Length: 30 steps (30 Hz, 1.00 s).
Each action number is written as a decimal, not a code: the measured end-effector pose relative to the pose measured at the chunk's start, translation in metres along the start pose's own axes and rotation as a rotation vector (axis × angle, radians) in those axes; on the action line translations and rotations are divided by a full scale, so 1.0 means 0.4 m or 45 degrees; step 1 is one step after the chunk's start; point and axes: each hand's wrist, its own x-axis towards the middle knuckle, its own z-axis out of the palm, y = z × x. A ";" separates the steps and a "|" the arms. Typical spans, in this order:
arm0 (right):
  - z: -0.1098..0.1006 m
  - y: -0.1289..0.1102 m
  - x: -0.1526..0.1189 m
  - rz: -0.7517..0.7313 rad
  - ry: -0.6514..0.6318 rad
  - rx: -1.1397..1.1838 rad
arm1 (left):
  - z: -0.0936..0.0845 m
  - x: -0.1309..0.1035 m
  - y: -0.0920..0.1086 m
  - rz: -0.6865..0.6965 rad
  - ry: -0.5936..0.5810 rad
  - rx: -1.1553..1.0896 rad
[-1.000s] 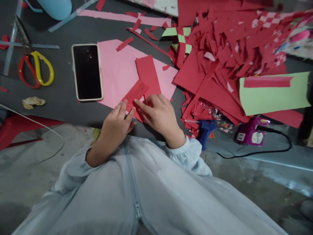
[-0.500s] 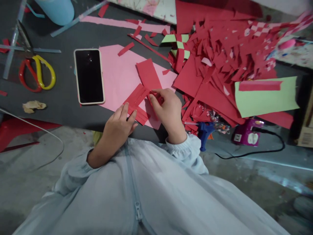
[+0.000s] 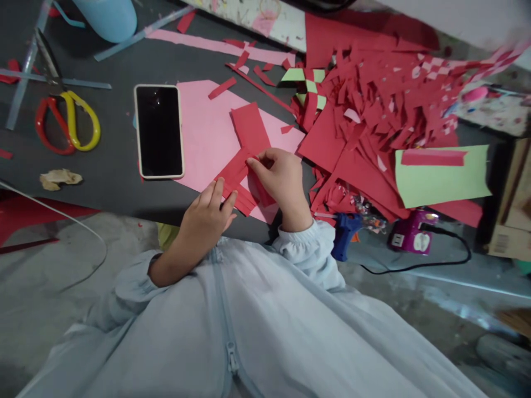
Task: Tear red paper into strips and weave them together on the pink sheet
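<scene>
Several red paper strips [image 3: 234,168] lie woven across one another on a pink paper sheet [image 3: 203,127]. The fingertips of my left hand [image 3: 205,213] rest on the lower left ends of the strips, fingers stretched out. With thumb and forefinger together, my right hand [image 3: 282,179] pinches a red strip where the strips cross; its other fingers are curled and partly hide the paper beneath. A wider red paper piece [image 3: 251,127] reaches up from the crossing.
A phone [image 3: 160,131] lies left of the pink sheet, with scissors [image 3: 68,119] beyond it. To the right are heaped red scraps [image 3: 373,99], green paper [image 3: 443,182], a blue glue gun [image 3: 346,235] and a purple box [image 3: 412,235] with a black cord. A light blue cup [image 3: 108,19] stands at the back.
My right fingertips have shifted slightly left along the strips, and the gap between the slanting strips looks narrower. My left hand stays on the strips. The whole view has shifted a little.
</scene>
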 end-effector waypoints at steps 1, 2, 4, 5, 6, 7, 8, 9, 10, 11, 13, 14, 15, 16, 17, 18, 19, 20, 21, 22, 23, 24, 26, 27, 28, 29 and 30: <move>0.002 0.000 0.000 -0.003 0.008 0.001 | 0.003 -0.001 -0.001 0.007 0.013 0.006; 0.004 0.001 -0.001 -0.006 0.016 0.004 | 0.005 -0.003 -0.002 0.013 0.027 0.011; 0.008 0.001 -0.001 -0.007 0.028 0.016 | 0.011 -0.006 -0.003 0.027 0.054 0.021; 0.010 0.001 -0.002 -0.005 0.030 0.023 | 0.013 -0.007 -0.003 0.033 0.069 0.031; 0.012 0.001 -0.002 -0.003 0.032 0.027 | 0.014 -0.008 -0.002 0.038 0.084 0.046; 0.013 0.001 -0.002 -0.003 0.032 0.028 | 0.015 -0.009 -0.001 0.045 0.098 0.064; 0.013 0.001 -0.002 -0.004 0.031 0.025 | 0.016 -0.010 0.000 0.051 0.113 0.086; 0.014 0.000 -0.002 -0.005 0.028 0.018 | 0.016 -0.011 0.001 0.054 0.124 0.107; 0.014 0.000 -0.003 -0.008 0.026 0.008 | 0.015 -0.011 0.003 0.055 0.132 0.121; 0.014 -0.001 -0.003 -0.009 0.024 -0.004 | 0.015 -0.012 0.004 0.057 0.136 0.128; 0.015 -0.002 -0.004 -0.007 0.024 -0.025 | 0.015 -0.011 0.004 0.061 0.140 0.117; 0.015 -0.002 -0.004 -0.003 0.027 -0.033 | 0.016 -0.011 0.003 0.065 0.136 0.099; 0.015 -0.001 -0.004 0.001 0.030 -0.038 | 0.017 -0.010 0.002 0.072 0.126 0.074; 0.015 0.000 -0.003 0.008 0.036 -0.038 | 0.018 -0.008 0.000 0.079 0.114 0.048; 0.016 0.002 -0.003 0.013 0.043 -0.034 | 0.019 -0.006 -0.002 0.088 0.097 0.023; 0.016 0.005 -0.002 0.015 0.049 -0.022 | 0.019 -0.003 -0.004 0.094 0.081 0.005; 0.016 0.008 -0.001 0.014 0.057 -0.003 | 0.019 0.000 -0.006 0.099 0.070 -0.004; 0.015 0.012 0.000 0.011 0.061 0.024 | 0.019 0.002 -0.007 0.103 0.064 -0.003; 0.015 0.016 0.001 0.006 0.061 0.055 | 0.017 0.005 -0.008 0.106 0.061 0.002; 0.015 0.019 0.001 0.003 0.058 0.084 | 0.016 0.007 -0.009 0.107 0.057 0.006; 0.015 0.022 0.001 0.000 0.054 0.109 | 0.014 0.008 -0.009 0.106 0.052 0.006; 0.016 0.023 0.002 -0.001 0.052 0.126 | 0.013 0.009 -0.009 0.105 0.047 -0.002; 0.018 0.024 0.001 -0.008 0.056 0.139 | 0.012 0.008 -0.010 0.105 0.037 -0.032; 0.020 0.022 0.000 -0.015 0.064 0.136 | 0.013 0.007 -0.011 0.106 0.038 -0.045; 0.022 0.021 0.000 -0.026 0.074 0.128 | 0.014 0.005 -0.012 0.107 0.041 -0.054; 0.024 0.019 -0.001 -0.040 0.085 0.116 | 0.016 0.004 -0.013 0.109 0.047 -0.060; 0.027 0.017 -0.001 -0.056 0.095 0.099 | 0.018 0.003 -0.013 0.109 0.051 -0.061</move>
